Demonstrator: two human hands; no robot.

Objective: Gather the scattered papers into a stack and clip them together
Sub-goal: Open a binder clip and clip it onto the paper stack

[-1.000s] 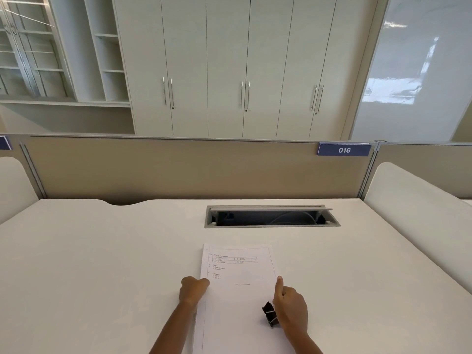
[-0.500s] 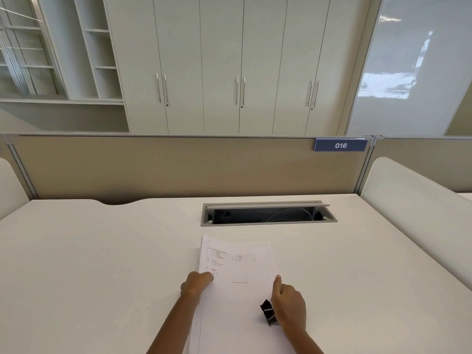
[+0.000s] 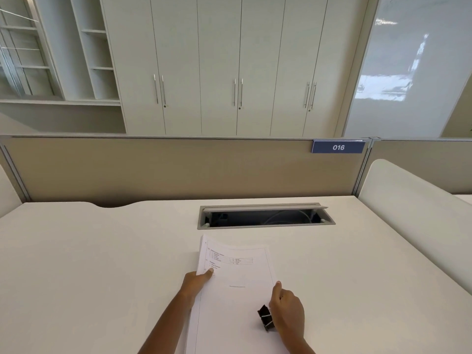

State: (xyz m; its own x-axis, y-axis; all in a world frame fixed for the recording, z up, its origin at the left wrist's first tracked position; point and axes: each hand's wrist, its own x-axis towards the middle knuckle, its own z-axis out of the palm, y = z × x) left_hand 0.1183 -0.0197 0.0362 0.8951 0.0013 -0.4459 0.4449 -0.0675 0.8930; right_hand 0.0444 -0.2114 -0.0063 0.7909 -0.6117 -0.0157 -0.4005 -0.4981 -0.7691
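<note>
A stack of white printed papers [image 3: 237, 297] lies on the white desk [image 3: 89, 264] in front of me, its far left corner lifted a little. My left hand [image 3: 198, 279] grips the stack's left edge, thumb on the top sheet. My right hand [image 3: 287, 309] sits at the right edge with its thumb up against the paper, and its curled fingers hold a black binder clip [image 3: 265, 317] over the sheet.
An open grey cable tray [image 3: 265, 217] is set into the desk just beyond the papers. A beige partition [image 3: 178, 169] with a blue "016" sign [image 3: 338, 147] closes the back. A white divider [image 3: 413, 200] borders the right side.
My left hand has gone from a fist beside the stack to gripping its left edge, thumb on top. The far left corner has risen slightly. My right hand still holds the clip.
</note>
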